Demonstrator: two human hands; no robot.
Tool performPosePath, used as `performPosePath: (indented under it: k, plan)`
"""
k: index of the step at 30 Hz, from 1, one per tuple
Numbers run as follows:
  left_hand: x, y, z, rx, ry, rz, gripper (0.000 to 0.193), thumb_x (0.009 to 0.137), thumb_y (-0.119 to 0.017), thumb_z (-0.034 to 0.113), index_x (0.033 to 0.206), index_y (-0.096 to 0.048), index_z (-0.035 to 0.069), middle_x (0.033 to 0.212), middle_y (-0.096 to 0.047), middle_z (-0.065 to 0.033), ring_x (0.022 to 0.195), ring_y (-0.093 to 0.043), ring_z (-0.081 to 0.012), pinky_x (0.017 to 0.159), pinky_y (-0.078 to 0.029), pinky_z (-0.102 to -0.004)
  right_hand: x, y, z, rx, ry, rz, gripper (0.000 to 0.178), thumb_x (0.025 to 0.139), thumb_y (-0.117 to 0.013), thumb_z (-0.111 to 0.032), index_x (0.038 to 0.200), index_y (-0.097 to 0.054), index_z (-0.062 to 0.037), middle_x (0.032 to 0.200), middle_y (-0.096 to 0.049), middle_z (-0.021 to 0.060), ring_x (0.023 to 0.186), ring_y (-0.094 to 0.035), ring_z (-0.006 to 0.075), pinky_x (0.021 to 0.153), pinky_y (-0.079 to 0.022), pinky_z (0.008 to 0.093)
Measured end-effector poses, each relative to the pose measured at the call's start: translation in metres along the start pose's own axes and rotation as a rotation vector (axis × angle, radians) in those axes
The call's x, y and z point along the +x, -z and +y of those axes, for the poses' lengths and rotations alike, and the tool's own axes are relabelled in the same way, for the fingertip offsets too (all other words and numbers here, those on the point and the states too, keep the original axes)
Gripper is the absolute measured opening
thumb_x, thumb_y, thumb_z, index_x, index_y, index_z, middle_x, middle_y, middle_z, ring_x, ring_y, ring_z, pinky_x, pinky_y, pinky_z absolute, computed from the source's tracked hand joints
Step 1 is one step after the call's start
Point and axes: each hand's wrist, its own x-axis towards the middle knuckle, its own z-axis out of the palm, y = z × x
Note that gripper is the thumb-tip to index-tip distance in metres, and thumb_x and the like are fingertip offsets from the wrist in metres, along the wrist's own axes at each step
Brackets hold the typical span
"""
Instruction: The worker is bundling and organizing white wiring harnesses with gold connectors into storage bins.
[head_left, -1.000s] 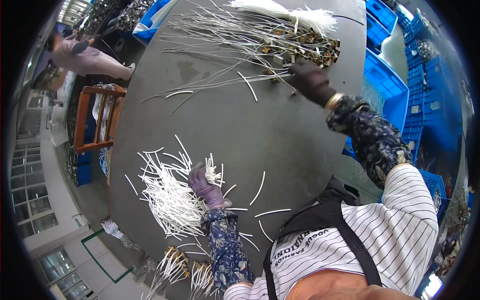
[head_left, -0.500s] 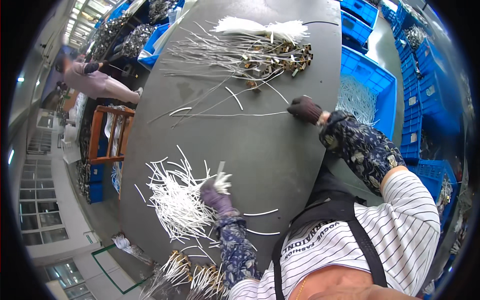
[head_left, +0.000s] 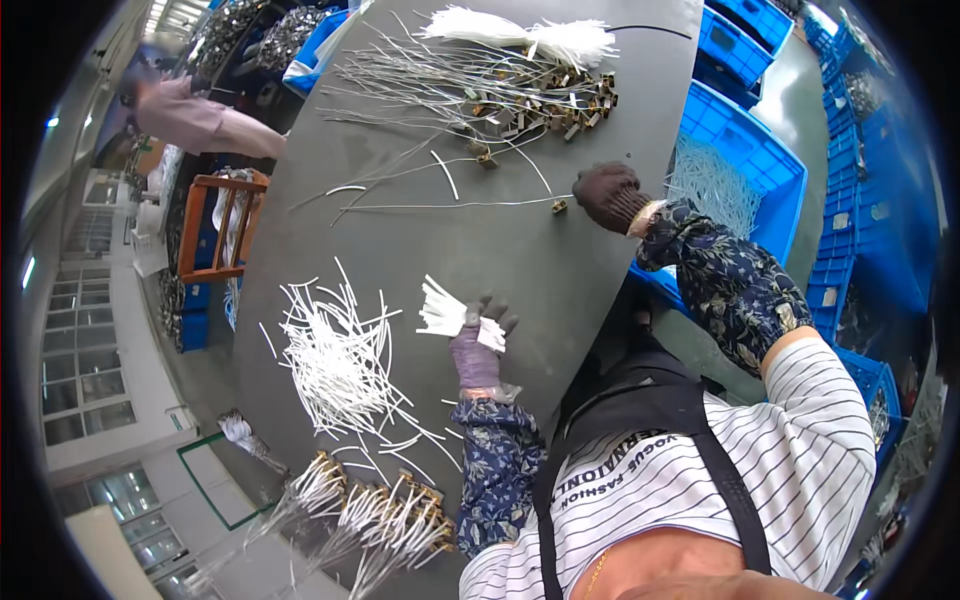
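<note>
From my remote seat I watch the purple-gloved left hand (head_left: 478,348) gripping a bundle of short white flexible tubes (head_left: 441,309) over the dark grey table (head_left: 560,270), while the brown-gloved right hand (head_left: 606,194), its grip unclear to me, curls beside a thin pale wire's small brass-coloured end piece (head_left: 559,207).

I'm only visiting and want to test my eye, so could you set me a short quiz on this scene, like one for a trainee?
1. True or false: the left hand holds a bunch of white tubes.

2. Which of these is nearest the right hand?
A) the pile of loose tubes
B) a brass-coloured wire end
C) the wooden rack

3. Fill in the colour: the crate of pale strands just past the table's right edge is ____.

Key: 1. True. 2. B. 3. Blue.
</note>
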Motion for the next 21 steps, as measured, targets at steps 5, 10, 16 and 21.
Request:
performPosePath:
  k: [5, 10, 16, 21]
  plan:
    - [0.004, -0.087, -0.03, -0.039, 0.019, -0.13, 0.051, 0.09, -0.061, 0.04, 0.119, -0.045, 0.001, 0.136, -0.043, -0.0207, 0.124, -0.044, -0.0429, 0.095, -0.046, -0.0607, -0.033, 0.021, 0.008, 0.371, 0.512, 0.651, 0.016, 0.08, -0.061, -0.031, 0.08, -0.066, -0.0166, 0.078, -0.064, 0.0079, 0.079, -0.062, 0.0278, 0.073, -0.046, 0.0436]
    - [0.04, -0.135, -0.072, -0.407, -0.051, 0.096, 0.031, 0.087, -0.068, 0.032, 0.104, -0.053, 0.011, 0.108, -0.062, -0.0157, 0.093, -0.063, -0.0306, 0.08, -0.055, -0.0516, -0.135, 0.025, 0.018, 0.809, 0.425, -0.103, 0.036, 0.087, -0.06, -0.043, 0.09, -0.064, -0.0068, 0.074, -0.061, 0.0122, 0.066, -0.06, 0.033, 0.065, -0.047, 0.0431]
    - [0.054, -0.158, -0.089, -0.185, 0.105, 0.054, 0.021, 0.09, -0.063, 0.028, 0.093, -0.054, 0.009, 0.098, -0.065, -0.015, 0.078, -0.065, -0.0268, 0.072, -0.058, -0.0432, -0.246, -0.046, 0.087, 1.204, -0.055, -0.403, 0.036, 0.089, -0.057, -0.04, 0.099, -0.066, -0.0069, 0.087, -0.066, 0.0138, 0.076, -0.063, 0.0281, 0.071, -0.048, 0.0378]
    - [0.075, -0.147, -0.045, 0.028, -0.233, 0.239, 0.032, 0.095, -0.055, 0.026, 0.108, -0.057, -0.003, 0.097, -0.066, -0.0174, 0.086, -0.065, -0.0299, 0.08, -0.056, -0.0422, -0.303, -0.09, 0.159, 0.819, -0.14, -0.298, 0.028, 0.083, -0.062, -0.033, 0.088, -0.068, -0.006, 0.083, -0.066, 0.0169, 0.077, -0.062, 0.0355, 0.067, -0.046, 0.0426]
